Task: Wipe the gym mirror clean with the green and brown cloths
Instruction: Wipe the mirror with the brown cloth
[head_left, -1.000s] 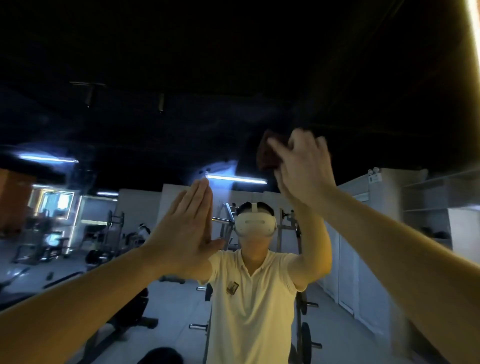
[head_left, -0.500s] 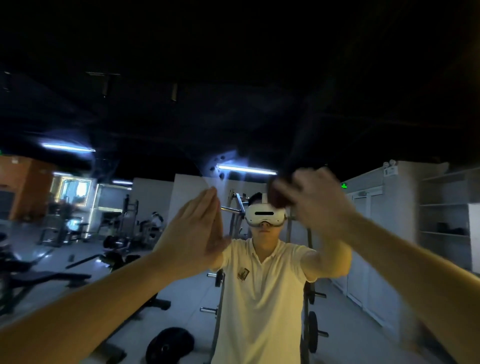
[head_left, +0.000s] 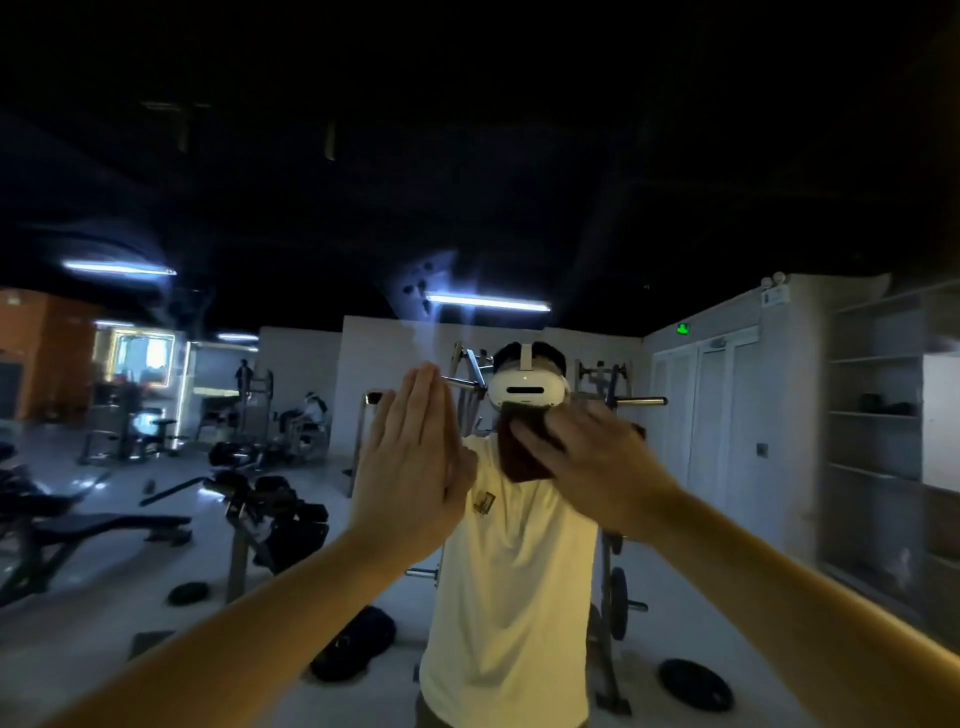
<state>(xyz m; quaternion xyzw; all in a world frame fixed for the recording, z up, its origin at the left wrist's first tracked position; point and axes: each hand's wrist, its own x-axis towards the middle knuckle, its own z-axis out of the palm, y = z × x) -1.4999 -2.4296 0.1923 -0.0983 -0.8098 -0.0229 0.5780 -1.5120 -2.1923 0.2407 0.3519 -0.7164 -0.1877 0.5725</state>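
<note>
The gym mirror (head_left: 311, 218) fills the whole view in front of me and shows my own reflection in a pale shirt. My left hand (head_left: 415, 452) lies flat against the glass with straight fingers pointing up; it holds nothing. My right hand (head_left: 592, 457) presses the brown cloth (head_left: 522, 460) onto the mirror with spread fingers, just right of the left hand. Only the cloth's left and lower part shows past the fingers. No green cloth is in view.
The mirror reflects a dim gym: benches and weight machines (head_left: 260, 499) at the left, a rack behind my reflection, weight plates (head_left: 693, 683) on the floor, white lockers and shelves (head_left: 872, 415) at the right, ceiling lights (head_left: 488, 301) above.
My right hand has slid the brown cloth down the glass from above head height to chest height. My left hand has stayed flat on the mirror.
</note>
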